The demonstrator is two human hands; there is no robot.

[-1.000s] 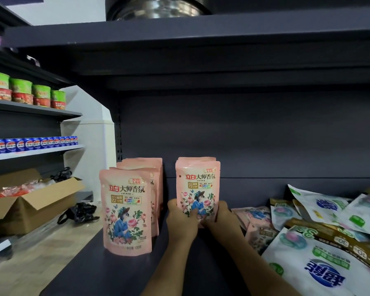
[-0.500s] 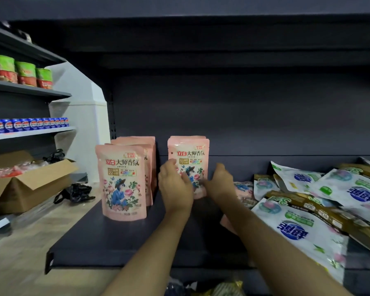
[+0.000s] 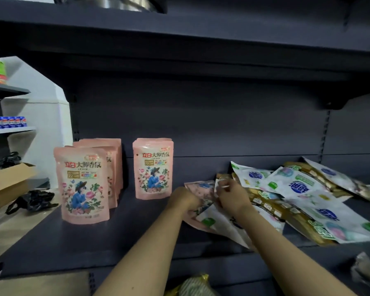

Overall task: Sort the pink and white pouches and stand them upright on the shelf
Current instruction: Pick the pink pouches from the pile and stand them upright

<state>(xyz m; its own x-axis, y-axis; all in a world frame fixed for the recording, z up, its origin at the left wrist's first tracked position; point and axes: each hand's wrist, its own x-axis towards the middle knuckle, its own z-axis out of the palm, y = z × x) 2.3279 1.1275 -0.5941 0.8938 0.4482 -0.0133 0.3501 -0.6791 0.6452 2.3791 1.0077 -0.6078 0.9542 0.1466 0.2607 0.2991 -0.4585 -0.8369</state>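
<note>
1. Surroundings: dark shelf [image 3: 77, 242] with a cardboard box [image 3: 6, 182] and a black bag [image 3: 30, 201] off to the left. Side shelves there hold blue cans [image 3: 6, 122].
2. In the way: a heap of white pouches [image 3: 297, 186] and gold-trimmed ones lies flat on the right, overlapping, and partly covers a flat pink pouch [image 3: 198, 189].
3. Count, upright pink: left row [image 3: 88, 182] has one pouch in front and several packed behind, exact number unclear. Second row [image 3: 153, 168] shows one pouch in front with at least one more edge behind it.
4. Count, heap: roughly six or more; overlap and blur prevent an exact count.
5. Hands: left hand [image 3: 183, 199] is curled on the flat pink pouch's edge. Right hand [image 3: 231, 195] pinches a pouch corner at the heap's left end; which pouch, can't tell.
6. Versus 0.5 s ago: both hands have left the second row's front pouch, which stands free now, and moved right to the heap.
</note>
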